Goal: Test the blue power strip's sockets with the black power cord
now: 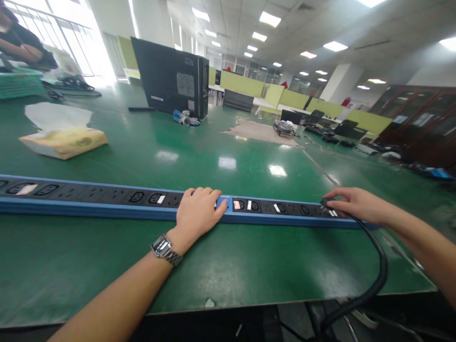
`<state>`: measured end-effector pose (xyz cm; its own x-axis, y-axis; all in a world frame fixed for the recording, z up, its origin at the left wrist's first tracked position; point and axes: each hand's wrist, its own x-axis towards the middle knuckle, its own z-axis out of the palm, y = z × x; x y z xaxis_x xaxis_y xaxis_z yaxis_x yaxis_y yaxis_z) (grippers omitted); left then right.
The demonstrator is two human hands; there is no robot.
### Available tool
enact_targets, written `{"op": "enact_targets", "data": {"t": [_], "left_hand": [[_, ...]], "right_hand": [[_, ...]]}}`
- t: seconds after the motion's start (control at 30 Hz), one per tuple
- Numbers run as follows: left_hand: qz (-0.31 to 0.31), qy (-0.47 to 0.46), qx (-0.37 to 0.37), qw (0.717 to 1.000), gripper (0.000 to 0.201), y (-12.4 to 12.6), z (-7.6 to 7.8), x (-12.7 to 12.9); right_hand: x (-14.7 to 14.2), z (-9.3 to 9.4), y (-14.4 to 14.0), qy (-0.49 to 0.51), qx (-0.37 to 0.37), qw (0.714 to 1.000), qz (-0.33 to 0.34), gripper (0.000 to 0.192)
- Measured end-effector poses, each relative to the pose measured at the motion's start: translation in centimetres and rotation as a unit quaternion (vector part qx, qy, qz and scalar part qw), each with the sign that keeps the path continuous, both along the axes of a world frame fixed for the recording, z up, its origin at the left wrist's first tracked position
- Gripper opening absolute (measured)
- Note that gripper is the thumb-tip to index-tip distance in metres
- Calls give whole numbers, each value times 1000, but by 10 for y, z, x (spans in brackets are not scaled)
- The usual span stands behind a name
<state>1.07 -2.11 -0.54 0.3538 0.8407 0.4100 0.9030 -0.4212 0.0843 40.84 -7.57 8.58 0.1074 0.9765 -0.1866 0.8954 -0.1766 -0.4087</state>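
Note:
A long blue power strip (199, 216) with black socket panels lies across the green table, several small white labels stuck along it. My left hand (199, 209), with a watch (166, 249) on its wrist, grips the strip near its middle, thumb on the near side of the blue section. Toward the strip's right end, my right hand (351, 202) pinches a black power plug (326, 203) just over the sockets. Metal prongs seem to show, so the plug looks not fully seated. Its thick black cable (383, 266) loops down over the table's front edge.
A tissue box (67, 141) stands at the left, a black computer tower (171, 78) behind it with gloves (185, 118) at its foot. A green basket (21, 84) and a person's arm (19, 50) are at the far left. The green table (107, 270) has a torn patch further back.

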Motion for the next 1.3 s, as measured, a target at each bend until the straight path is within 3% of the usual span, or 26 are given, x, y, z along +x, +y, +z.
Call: {"op": "enact_targets", "data": {"t": [0.17,0.4,0.53,0.7,0.8,0.9,0.97,1.03,1.13,1.3], "left_hand": [[-2,-1,6,1000,41,-1,0,0],[-6,-4,0,1000,40,-1,2,0],[-3,-1,-1,1000,41,-1,2,0],[-2,1,-1,1000,41,0,2,1],[0,-1,-5,1000,41,0,2,0],[-5,7,-4,1000,42,1,2,0],[-3,11,2,1000,42,1,2,0],[-3,12,3,1000,42,1,2,0],[-5,9,1,1000,42,0,3,0],[-6,13,2,1000,42,0,3,0]], "right_hand": [[11,-19,3,-27,21,999,1,47],[8,-21,1,-29,6,999,12,46],[6,-31,-1,-1,7,1000,2,45],[-5,-42,-3,-126,74,989,23,31],[-5,-23,-8,-122,106,987,0,28],[11,14,-12,-108,143,982,-60,35],[27,33,-12,-128,109,982,-87,36],[43,39,-12,-155,40,983,-91,32],[62,21,-12,-174,-11,982,-74,22],[82,-14,-19,-141,34,987,-75,18]]}}
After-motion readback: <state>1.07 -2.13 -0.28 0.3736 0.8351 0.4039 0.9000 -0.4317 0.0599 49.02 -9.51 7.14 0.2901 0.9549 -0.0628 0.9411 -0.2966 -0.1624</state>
